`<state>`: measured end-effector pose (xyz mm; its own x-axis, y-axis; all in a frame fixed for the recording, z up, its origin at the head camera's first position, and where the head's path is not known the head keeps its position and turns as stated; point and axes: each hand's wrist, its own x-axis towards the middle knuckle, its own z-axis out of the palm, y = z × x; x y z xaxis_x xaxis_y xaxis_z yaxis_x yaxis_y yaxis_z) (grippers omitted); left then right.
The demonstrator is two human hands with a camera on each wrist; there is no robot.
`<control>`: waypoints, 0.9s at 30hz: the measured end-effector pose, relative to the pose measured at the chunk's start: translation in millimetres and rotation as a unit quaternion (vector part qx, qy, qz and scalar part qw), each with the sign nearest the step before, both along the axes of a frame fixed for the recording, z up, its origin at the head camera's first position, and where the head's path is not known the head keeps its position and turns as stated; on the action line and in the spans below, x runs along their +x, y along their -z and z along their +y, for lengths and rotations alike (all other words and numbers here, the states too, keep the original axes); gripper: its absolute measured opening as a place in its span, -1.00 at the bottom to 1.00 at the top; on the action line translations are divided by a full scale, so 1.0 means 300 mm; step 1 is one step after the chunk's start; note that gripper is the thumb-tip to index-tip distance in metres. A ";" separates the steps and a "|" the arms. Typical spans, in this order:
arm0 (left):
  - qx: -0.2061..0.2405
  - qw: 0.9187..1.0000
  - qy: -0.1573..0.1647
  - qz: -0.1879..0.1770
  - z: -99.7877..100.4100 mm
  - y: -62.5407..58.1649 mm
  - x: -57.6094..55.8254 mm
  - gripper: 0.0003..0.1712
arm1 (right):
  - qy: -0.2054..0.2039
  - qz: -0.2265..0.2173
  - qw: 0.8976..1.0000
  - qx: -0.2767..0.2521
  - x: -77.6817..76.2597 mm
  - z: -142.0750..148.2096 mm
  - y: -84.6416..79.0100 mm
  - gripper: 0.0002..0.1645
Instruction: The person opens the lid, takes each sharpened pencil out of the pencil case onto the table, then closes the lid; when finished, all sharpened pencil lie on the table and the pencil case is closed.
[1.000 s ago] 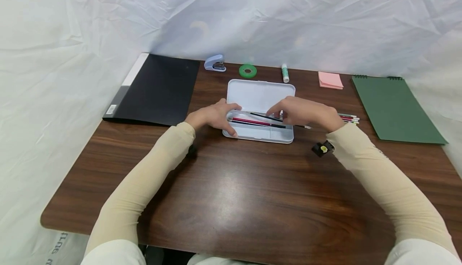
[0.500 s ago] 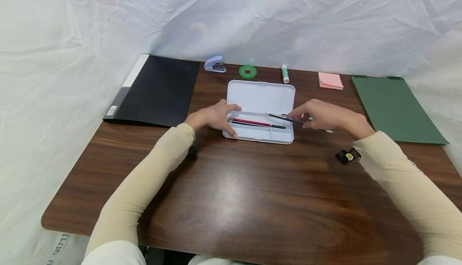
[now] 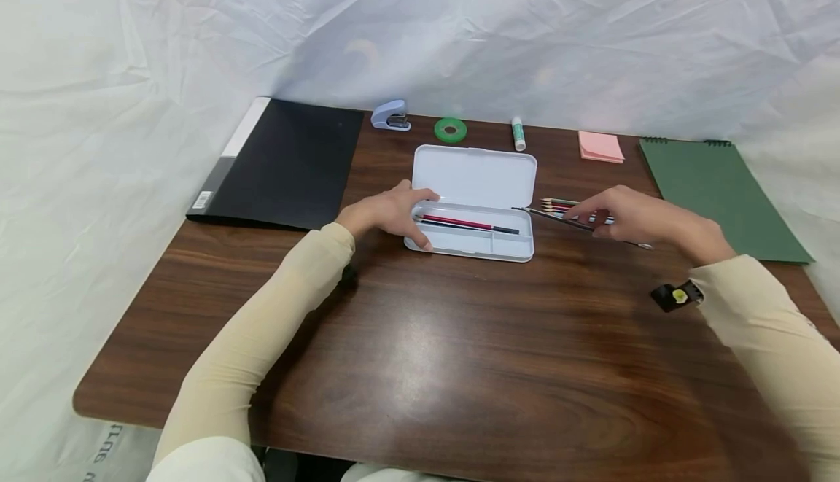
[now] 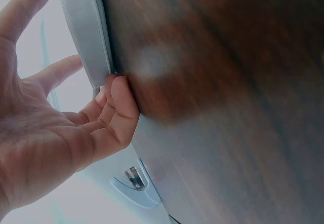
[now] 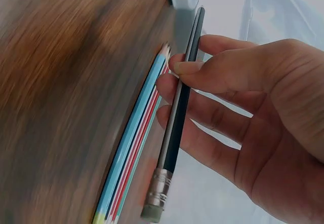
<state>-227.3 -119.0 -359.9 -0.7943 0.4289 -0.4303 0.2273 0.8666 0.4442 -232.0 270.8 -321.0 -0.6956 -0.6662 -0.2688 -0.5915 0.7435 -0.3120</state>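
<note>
A right hand, fingers pinched close, shifts a slim dark pencil from over the open white case to beside loose pencils on the desk, apparently unpacking it; a red pencil remains inside. A silver band and dull eraser show. The left hand, spread wide, grips the case's end.

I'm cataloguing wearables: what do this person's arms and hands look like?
The left hand and right hand are bare. Beige fabric sleeves reach both wrists; white fabric shows at the left one's upper end. A small black device with a yellowish mark sits by the right wrist.
</note>
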 end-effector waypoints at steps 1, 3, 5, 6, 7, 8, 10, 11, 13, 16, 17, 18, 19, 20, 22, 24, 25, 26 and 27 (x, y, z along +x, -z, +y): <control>0.000 1.000 0.000 0.000 0.000 0.000 0.000 0.12 | 0.004 -0.002 1.000 0.000 0.000 0.009 0.001 -0.43; 0.000 1.000 0.000 0.000 0.001 0.000 -0.001 0.12 | 0.009 -0.003 1.000 0.001 0.000 0.025 0.004 -0.44; 0.000 1.000 0.000 0.001 0.001 -0.001 0.000 0.12 | 0.015 -0.002 1.000 0.005 -0.002 0.039 0.009 -0.45; 0.001 1.000 0.000 0.002 0.001 -0.001 0.000 0.12 | 0.016 -0.001 1.000 0.008 -0.003 0.045 0.013 -0.45; 0.001 1.000 0.001 0.003 0.001 -0.001 0.000 0.12 | 0.020 0.000 1.000 0.010 -0.004 0.051 0.017 -0.44; 0.001 1.000 0.001 0.003 0.000 -0.001 0.000 0.12 | 0.023 0.003 1.000 0.013 -0.006 0.056 0.021 -0.44; 0.000 1.000 0.003 0.004 0.000 -0.001 0.000 0.12 | 0.029 0.007 0.999 0.015 -0.010 0.067 0.031 -0.44; 0.000 1.000 0.003 0.004 0.000 0.000 0.000 0.12 | 0.030 0.009 0.999 0.015 -0.013 0.072 0.038 -0.44; 0.000 1.000 0.004 0.004 0.000 0.001 0.000 0.12 | 0.040 0.013 0.999 0.016 -0.017 0.082 0.050 -0.43; 0.001 1.000 0.004 0.005 -0.001 0.002 -0.001 0.13 | 0.044 0.027 0.998 0.019 -0.026 0.094 0.070 -0.45; 0.002 1.000 0.004 0.005 -0.001 0.002 -0.001 0.12 | 0.043 0.035 0.998 0.020 -0.028 0.096 0.076 -0.47; 0.002 1.000 0.004 0.004 -0.001 0.002 -0.001 0.13 | 0.041 0.042 0.998 0.022 -0.030 0.099 0.082 -0.48; 0.003 1.000 0.004 0.004 -0.001 0.003 -0.002 0.12 | 0.037 0.050 0.998 0.024 -0.031 0.102 0.087 -0.50; 0.002 1.000 0.004 0.004 -0.002 0.002 -0.001 0.12 | 0.036 0.057 0.997 0.025 -0.032 0.105 0.092 -0.53; 0.002 1.000 0.005 0.003 -0.002 0.002 -0.001 0.12 | 0.036 0.071 0.997 0.026 -0.032 0.108 0.100 -0.57; 0.000 1.000 0.005 0.003 -0.002 0.001 -0.001 0.11 | 0.037 0.084 0.995 0.024 -0.031 0.112 0.107 -0.60; 0.000 1.000 0.005 0.002 -0.002 0.001 -0.001 0.11 | 0.041 0.089 0.995 0.022 -0.030 0.112 0.110 -0.62; 0.000 1.000 0.005 0.002 -0.003 0.001 0.000 0.11 | 0.043 0.095 0.994 0.020 -0.029 0.113 0.113 -0.63; -0.001 1.000 0.004 0.002 -0.003 0.000 -0.001 0.11 | 0.042 0.101 0.994 0.018 -0.028 0.115 0.114 -0.65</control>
